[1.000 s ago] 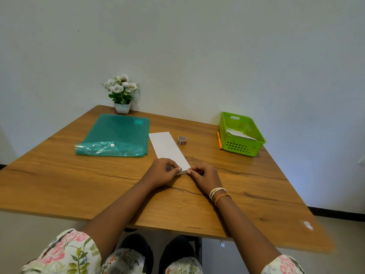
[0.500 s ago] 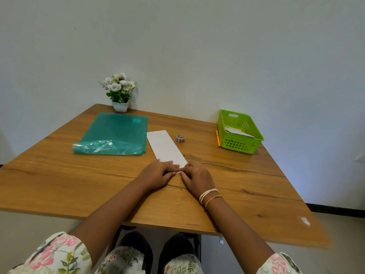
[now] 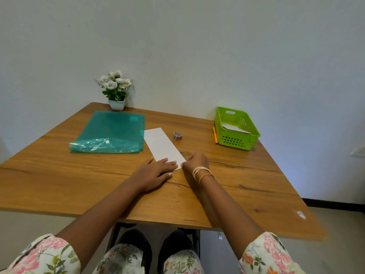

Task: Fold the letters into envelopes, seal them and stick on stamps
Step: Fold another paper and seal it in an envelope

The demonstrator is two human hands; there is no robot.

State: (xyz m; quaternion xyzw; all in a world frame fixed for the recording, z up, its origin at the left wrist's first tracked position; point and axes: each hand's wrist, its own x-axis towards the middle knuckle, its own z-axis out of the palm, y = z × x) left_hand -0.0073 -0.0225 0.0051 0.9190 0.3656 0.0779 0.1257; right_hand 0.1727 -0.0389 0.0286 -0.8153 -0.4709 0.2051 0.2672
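Note:
A long white folded letter (image 3: pixel 162 145) lies lengthwise on the wooden table (image 3: pixel 79 184), in the middle. My left hand (image 3: pixel 156 173) rests flat on its near end, fingers spread and pressing down. My right hand (image 3: pixel 196 161) sits at the letter's near right corner, fingers curled, with the fingertips on the paper's edge. A small roll of patterned tape or stamps (image 3: pixel 177 136) stands just right of the letter's far end. White envelopes or papers (image 3: pixel 235 128) lie inside a green basket (image 3: pixel 235 142) at the far right.
A teal plastic folder (image 3: pixel 110 131) lies left of the letter, touching its far corner. An orange pencil (image 3: pixel 214 135) lies beside the basket's left wall. A small potted plant with white flowers (image 3: pixel 116 89) stands at the back against the wall.
My left hand has opened from a pinch and now lies flat on the letter's near end. My right hand has shifted slightly right, to the paper's corner.

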